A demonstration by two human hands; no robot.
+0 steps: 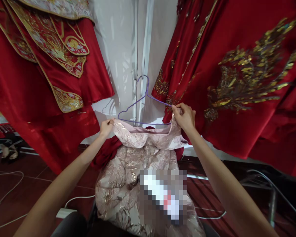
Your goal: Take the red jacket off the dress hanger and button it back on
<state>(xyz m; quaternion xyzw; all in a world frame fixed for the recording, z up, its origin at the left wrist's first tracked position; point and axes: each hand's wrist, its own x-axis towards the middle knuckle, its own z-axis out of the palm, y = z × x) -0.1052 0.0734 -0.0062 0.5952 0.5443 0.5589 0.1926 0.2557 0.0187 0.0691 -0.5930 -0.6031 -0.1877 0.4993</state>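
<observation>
A pale pink dress (134, 161) with a shiny gold pattern lies spread in front of me, over my lap. My left hand (106, 127) pinches its left shoulder edge. On the other side, my right hand (185, 115) grips the right shoulder strap, close to the end of a purple wire hanger (130, 108). The hanger hangs upright by its hook from a white rail, just above the dress neckline. Its right end runs behind the strap at my right hand; whether it is inside the strap I cannot tell. A blurred patch hides part of the skirt.
Red embroidered garments hang at left (93, 69) and right (236, 131). A white upright pole (143, 42) stands between them. White cables (22, 184) and a power strip (66, 213) lie on the dark red floor. A metal frame (272, 204) is at lower right.
</observation>
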